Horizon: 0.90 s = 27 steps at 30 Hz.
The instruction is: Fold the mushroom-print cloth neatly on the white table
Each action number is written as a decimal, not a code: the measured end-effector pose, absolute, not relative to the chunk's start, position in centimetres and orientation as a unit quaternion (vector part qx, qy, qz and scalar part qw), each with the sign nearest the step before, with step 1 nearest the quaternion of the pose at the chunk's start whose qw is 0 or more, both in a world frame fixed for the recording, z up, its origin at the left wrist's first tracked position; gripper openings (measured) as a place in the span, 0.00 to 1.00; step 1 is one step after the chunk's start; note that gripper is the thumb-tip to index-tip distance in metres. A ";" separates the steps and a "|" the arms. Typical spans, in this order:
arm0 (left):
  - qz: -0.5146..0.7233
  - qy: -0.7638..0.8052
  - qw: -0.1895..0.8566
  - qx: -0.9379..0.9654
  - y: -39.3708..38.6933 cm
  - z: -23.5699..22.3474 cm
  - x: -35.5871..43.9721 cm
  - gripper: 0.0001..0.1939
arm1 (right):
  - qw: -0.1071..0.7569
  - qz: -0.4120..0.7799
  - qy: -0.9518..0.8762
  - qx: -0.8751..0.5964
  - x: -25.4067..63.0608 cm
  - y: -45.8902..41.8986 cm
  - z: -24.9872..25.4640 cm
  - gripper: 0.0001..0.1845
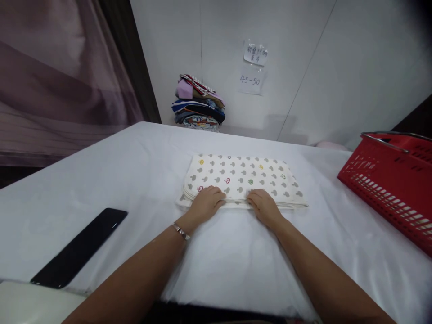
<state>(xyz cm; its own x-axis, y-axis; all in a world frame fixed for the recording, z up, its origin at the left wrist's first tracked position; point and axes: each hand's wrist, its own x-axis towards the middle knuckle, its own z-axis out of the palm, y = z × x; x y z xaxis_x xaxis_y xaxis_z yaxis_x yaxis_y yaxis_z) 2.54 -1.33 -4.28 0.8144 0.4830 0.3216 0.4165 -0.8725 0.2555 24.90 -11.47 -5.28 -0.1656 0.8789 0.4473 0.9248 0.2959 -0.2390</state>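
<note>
A folded white cloth [241, 175] printed with small grey, red, yellow and green mushrooms lies flat on the white-covered table. Its layers show along the near edge. At the left part of that edge, my left hand [206, 201] has its fingers curled over the top layers, with the thumb towards the middle. My right hand [263, 204] grips the same edge a little right of centre, fingers bent over it. The undersides of both hands are hidden. A metal bracelet [181, 231] circles my left wrist.
To the left lies a black flat slab like a phone [81, 247]. A red plastic basket [394, 180] with a metal handle stands at the right. Behind the table's far edge is a stack of folded fabrics [199, 105] by the white wall [236, 27], which bears paper notes [251, 81].
</note>
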 end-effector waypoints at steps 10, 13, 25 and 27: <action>0.144 0.280 0.061 0.947 -2.1 -3.3 2.9 0.11 | 0.210 -0.018 -0.769 -0.604 24.8 -11.6 -4.6 0.07; 0.130 0.296 0.040 0.945 -2.2 -3.3 3.1 0.19 | 0.193 -0.023 -0.767 -0.612 24.7 -11.4 -4.5 0.09; 0.152 0.298 0.018 0.942 -1.3 -3.3 2.8 0.19 | 0.214 -0.044 -0.745 -0.631 24.1 -11.6 -5.0 0.19; 0.143 0.298 0.024 0.943 -1.3 -3.5 2.7 0.18 | 0.238 -0.033 -0.739 -0.629 24.6 -12.5 -4.3 0.21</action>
<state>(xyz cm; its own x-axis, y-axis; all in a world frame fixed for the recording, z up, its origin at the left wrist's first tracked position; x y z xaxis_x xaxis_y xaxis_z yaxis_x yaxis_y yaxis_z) 2.74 -1.33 -3.45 0.7815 0.5692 0.2557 0.5554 -0.8213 0.1306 24.65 -12.53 -4.31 -0.0943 0.9145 0.3934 0.9459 0.2055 -0.2510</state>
